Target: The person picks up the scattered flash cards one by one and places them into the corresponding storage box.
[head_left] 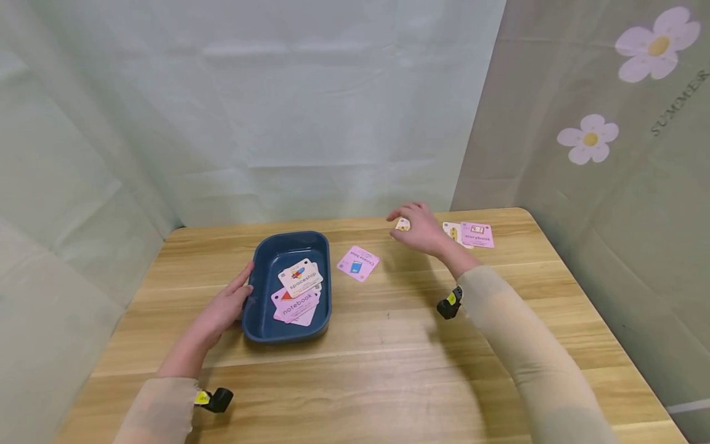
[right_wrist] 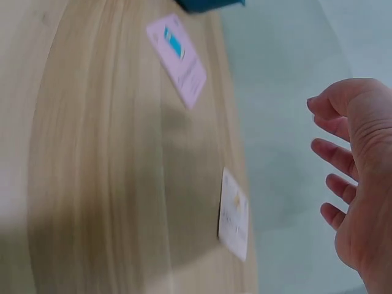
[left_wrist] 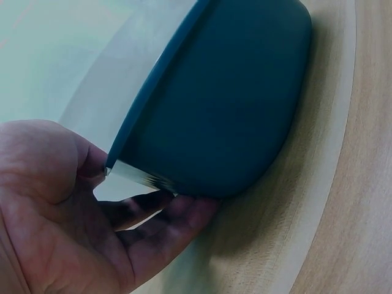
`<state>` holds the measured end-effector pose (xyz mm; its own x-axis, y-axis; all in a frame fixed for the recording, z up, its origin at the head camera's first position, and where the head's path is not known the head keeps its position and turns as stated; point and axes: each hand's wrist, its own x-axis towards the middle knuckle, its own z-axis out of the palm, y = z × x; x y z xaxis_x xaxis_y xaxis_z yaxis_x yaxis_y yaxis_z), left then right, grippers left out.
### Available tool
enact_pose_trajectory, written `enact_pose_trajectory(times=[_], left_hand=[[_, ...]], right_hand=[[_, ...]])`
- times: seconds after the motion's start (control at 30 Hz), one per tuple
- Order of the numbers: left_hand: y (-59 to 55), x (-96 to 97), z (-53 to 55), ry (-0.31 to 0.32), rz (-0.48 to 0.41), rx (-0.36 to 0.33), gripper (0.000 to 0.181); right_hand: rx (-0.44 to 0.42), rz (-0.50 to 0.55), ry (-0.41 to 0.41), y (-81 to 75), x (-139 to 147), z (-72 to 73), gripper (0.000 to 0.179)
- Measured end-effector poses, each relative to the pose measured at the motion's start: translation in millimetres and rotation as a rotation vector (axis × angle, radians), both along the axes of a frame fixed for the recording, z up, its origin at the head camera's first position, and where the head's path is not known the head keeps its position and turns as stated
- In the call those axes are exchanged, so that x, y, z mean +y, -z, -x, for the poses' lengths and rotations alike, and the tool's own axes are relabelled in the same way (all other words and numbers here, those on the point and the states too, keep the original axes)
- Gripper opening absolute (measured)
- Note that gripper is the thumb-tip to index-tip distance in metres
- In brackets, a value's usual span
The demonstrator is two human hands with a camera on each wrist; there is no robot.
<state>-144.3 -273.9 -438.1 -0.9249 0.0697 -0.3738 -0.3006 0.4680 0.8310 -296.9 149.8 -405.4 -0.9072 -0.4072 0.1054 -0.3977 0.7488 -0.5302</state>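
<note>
At the left side of a dark blue plastic box (head_left: pixel 258 320), my left hand (head_left: pixel 222 311) grips the wall; the left wrist view has the thumb at the rim and fingers underneath along the outside. Inside lie a "spaceship" card (head_left: pixel 301 279) and a "notebook" card (head_left: pixel 299 305) on other cards. My right hand (head_left: pixel 421 230) hovers near the table's back edge, fingers loosely bent, holding nothing. Past its fingers a white card (head_left: pixel 402 225) shows partly; in the right wrist view this card (right_wrist: pixel 233 214) lies flat on the wood, apart from the fingers.
Between box and right hand lies a pink "Chinese book" card (head_left: pixel 357 263). Right of the hand, a pink "storybook" card (head_left: pixel 478 235) overlaps a white card with a yellow picture (head_left: pixel 453 233). A pale cloth curtain (head_left: pixel 333 123) hangs behind the wooden table (head_left: pixel 377 370).
</note>
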Motion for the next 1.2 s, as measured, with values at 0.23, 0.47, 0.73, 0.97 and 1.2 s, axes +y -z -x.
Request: enact_pose_trajectory(times=[0.23,0.47,0.73,0.97,1.2], left_hand=[[0.1,0.6,0.1,0.009,0.014,0.015,0.059],[0.2,0.7,0.9,0.007,0.019,0.011,0.059],[0.4,0.2,0.8,0.011,0.025,0.012,0.059],[1.7,1.1,0.0,0.01,0.022,0.006,0.059],[3.0,1.3,0.2,0.012,0.016,0.002,0.059]], right_hand=[[-0.037,0.038,0.066,8.2,38.0,0.8,0.038],[-0.018,0.038,0.111,12.1,65.8,-2.5,0.04],[-0.056,-0.005,0.154,24.3,94.0,-6.8,0.04],[-0.069,-0.012,0.212,35.4,117.9,-11.2,0.038],[-0.075,-0.041,0.234,44.7,139.2,-16.2,0.037]])
